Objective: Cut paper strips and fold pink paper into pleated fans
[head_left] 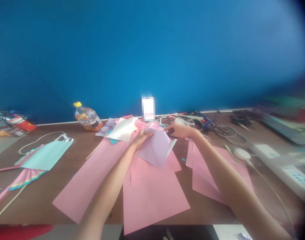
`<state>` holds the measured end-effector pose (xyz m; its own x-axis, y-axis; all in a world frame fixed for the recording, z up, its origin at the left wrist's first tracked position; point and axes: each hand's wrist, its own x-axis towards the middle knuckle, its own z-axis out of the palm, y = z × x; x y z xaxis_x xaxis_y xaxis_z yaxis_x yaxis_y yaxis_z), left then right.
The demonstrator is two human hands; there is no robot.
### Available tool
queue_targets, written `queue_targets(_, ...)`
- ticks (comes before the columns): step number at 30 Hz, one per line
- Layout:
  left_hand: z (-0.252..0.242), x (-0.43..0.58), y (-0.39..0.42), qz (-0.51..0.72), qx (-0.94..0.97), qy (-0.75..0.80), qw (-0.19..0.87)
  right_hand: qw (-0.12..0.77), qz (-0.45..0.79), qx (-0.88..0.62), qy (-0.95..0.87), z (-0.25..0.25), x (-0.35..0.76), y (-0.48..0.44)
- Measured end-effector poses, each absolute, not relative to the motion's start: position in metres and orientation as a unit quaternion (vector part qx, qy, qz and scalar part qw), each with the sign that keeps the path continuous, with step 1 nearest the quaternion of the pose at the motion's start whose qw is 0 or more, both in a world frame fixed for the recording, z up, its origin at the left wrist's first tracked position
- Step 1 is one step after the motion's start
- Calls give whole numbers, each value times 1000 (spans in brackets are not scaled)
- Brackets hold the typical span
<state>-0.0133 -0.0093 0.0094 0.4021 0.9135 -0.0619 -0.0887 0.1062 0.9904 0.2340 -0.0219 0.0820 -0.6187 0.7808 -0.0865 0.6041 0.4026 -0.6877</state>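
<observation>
A lavender sheet of paper (156, 148) is raised over the desk, its left edge pinched in my left hand (142, 138). My right hand (178, 130) is at the sheet's upper right corner, its fingers closed round a dark, slim tool that looks like scissors; the blades are hard to make out. Below both hands lie large pink sheets (152, 203), one reaching past the desk's front edge. Another pink sheet (97, 173) lies under my left forearm, and more pink paper (209, 170) is beside my right forearm.
A bottle with a yellow cap (89, 118) leans at the back left. Light blue paper (49, 155) and a folded fan (27, 178) lie left. Cables (227, 131) tangle at the back right, near a white power strip (289, 170). The blue wall (152, 56) rises behind.
</observation>
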Motion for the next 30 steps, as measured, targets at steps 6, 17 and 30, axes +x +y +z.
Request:
queue_targets(6, 11, -12, -10, 385, 542, 395, 633, 120, 339, -434, -826, 83, 234, -21)
queue_targets(17, 14, -13, -13, 379, 524, 407, 644, 117, 334, -445, -823, 81, 235, -20)
queue_targets(30, 16, -11, -12, 404, 539, 399, 622, 112, 341, -450, -818, 88, 239, -22)
